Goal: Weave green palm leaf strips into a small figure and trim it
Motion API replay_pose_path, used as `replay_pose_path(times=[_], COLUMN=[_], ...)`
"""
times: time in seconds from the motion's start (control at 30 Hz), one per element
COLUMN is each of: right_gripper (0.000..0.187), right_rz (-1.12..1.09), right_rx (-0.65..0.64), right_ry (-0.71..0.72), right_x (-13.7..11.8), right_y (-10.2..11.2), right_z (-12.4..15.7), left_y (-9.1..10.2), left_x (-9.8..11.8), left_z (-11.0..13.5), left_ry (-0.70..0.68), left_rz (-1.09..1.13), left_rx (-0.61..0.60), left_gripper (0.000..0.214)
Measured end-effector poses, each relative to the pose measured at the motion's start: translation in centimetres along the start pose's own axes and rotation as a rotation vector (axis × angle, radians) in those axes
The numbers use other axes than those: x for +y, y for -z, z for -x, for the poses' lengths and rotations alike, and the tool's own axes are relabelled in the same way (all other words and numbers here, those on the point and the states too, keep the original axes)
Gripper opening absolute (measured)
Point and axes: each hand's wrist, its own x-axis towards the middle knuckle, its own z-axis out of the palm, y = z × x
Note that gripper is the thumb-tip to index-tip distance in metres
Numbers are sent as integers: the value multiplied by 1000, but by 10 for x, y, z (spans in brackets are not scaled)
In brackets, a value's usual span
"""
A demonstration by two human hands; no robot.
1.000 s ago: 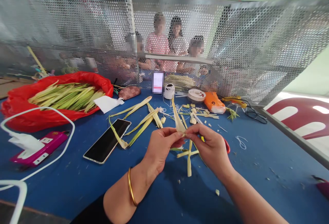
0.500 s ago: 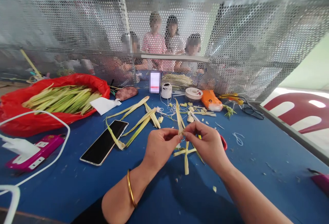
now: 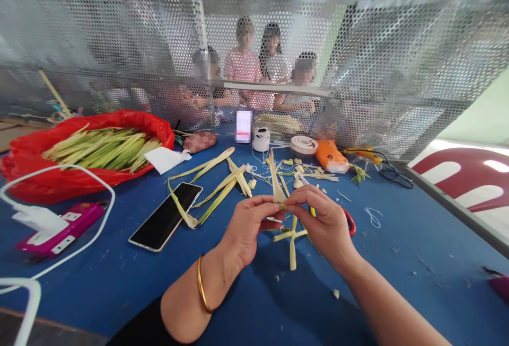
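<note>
My left hand (image 3: 248, 227) and my right hand (image 3: 324, 221) meet above the blue table (image 3: 397, 261), both pinching the same pale palm leaf strip (image 3: 275, 183) at its lower end. The strip sticks up and away from my fingers. Under my hands lies a small cross of leaf strips (image 3: 291, 240) on the table. A gold bangle sits on my left wrist. Red scissor handles (image 3: 351, 221) peek out from behind my right hand.
A red bag of green leaves (image 3: 91, 150) lies at the left. A black phone (image 3: 166, 216), a pink power strip (image 3: 59, 227) with white cable, loose leaf strips (image 3: 217, 182), thread spools (image 3: 261, 139), an orange tool (image 3: 330, 158). Several people sit behind a perforated metal screen (image 3: 377, 70).
My hands keep pinching the leaf strip with only small finger shifts; the view wobbled slightly. Nothing else on the table moved.
</note>
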Motion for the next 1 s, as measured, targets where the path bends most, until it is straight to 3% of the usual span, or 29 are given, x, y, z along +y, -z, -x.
replay_pose_path(times=[0.33,0.47,0.63,0.8,1.0], right_gripper=[13,14,13,11,11], right_rz=[90,119,73,36,54], right_rx=[3,5,-18,19,13], right_ry=[-170,-198,-195,-85,34], right_x=[-4,-7,-6,-6,-7], right_y=[4,4,3,0,-2], right_z=[0,-1,-1,0,0], left_y=[-4,-3,-4,-5,-1], left_x=[-6,-9,-8,-5,-2], left_z=[1,0,0,1,0], left_ry=[-242,-268,-251,-142,-41], left_rz=[-288,-385,-418,-238,-67], left_rx=[-13,0,37,58,-9], left_gripper=[13,16,15,14,15])
